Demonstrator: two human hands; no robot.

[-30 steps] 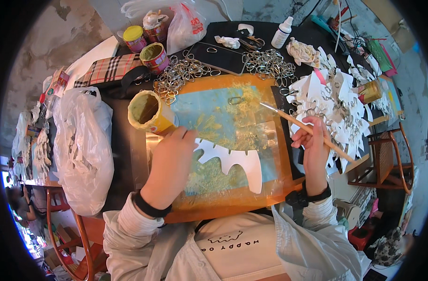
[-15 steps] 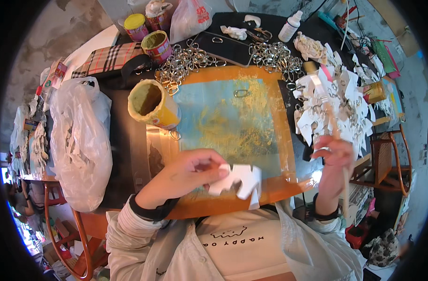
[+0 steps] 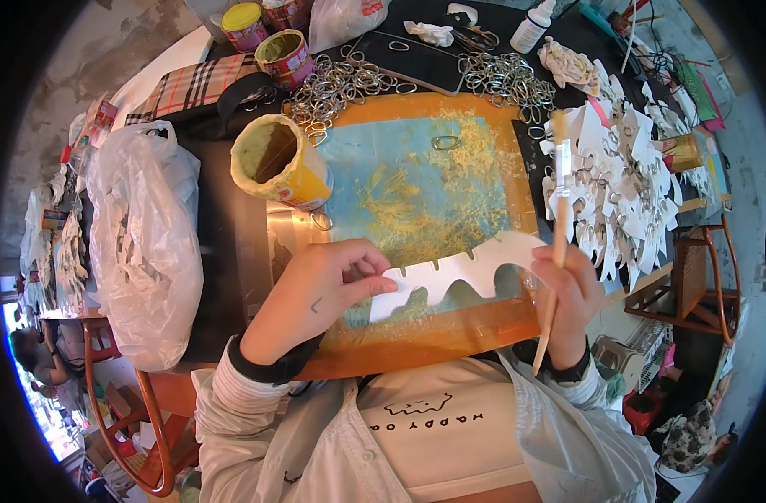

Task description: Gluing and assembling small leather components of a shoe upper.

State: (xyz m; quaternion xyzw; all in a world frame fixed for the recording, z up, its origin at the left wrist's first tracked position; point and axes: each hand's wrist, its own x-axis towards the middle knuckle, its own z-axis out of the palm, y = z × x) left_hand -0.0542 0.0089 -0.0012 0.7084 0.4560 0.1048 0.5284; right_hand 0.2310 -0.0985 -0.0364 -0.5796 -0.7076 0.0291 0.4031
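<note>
A white strip (image 3: 450, 275) with a scalloped lower edge and small notches along the top stretches between my hands, above the stained blue mat (image 3: 358, 168). My left hand (image 3: 320, 285) is closed, pinching the strip's left end between thumb and fingers. Closed as well, my right hand (image 3: 574, 289) grips a long wooden brush (image 3: 561, 226) standing bristles away from me, and the strip's right end meets its fingers. One metal ring (image 3: 446, 142) lies on the mat's far part. Left of the mat stands a yellow tin (image 3: 312, 186) with a crusted rim; another ring (image 3: 322, 221) rests beside it.
Heaps of metal rings (image 3: 341, 88) lie behind the mat, around a dark tablet (image 3: 412, 60). White cut pieces with rings (image 3: 622, 193) pile up at right. A filled plastic bag (image 3: 144, 268) sits at left. Farther back are a white bottle (image 3: 533, 27) and more tins (image 3: 284, 60).
My right hand has come left with the brush to the strip's right end. The strip, bunched and hanging from my left hand before, is now spread out between both hands.
</note>
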